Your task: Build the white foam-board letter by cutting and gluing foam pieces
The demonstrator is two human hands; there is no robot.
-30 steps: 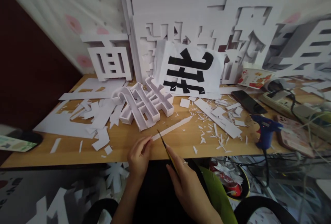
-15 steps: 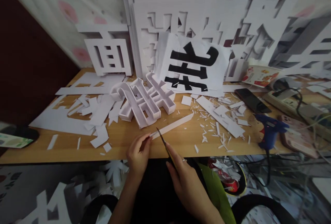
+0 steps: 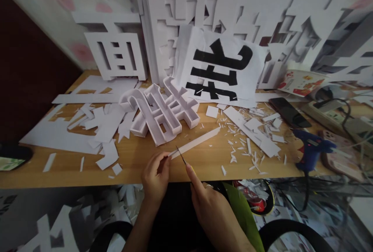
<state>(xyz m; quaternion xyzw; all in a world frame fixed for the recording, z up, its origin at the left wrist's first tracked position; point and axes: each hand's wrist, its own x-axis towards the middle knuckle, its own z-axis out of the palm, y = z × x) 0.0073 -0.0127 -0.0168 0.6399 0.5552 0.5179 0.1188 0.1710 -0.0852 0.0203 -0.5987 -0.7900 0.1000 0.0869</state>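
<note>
A narrow white strip [image 3: 198, 141] of foam board or card slants across the front of the wooden table. My left hand [image 3: 155, 172] pinches its near end between thumb and fingers. In my right hand [image 3: 208, 201] is a craft knife [image 3: 183, 156] with a dark blade and a bit of yellow handle showing. The blade crosses the strip close to my left fingertips; whether it touches the strip I cannot tell. Just behind lies a hollow white character shape [image 3: 163, 112] with raised thin walls.
Offcuts [image 3: 107, 126] cover the left side, small scraps [image 3: 247, 139] the right. A blue glue gun [image 3: 310, 149], a black phone [image 3: 289, 112] and a paper cup [image 3: 303, 81] are at right. A printed character sheet [image 3: 223, 69] leans at the back. Below the edge stands a bin [image 3: 273, 199].
The view has shifted slightly. My right hand and the knife have drawn a little down and left against the strip, while my left hand keeps its pinch on the strip's end.
</note>
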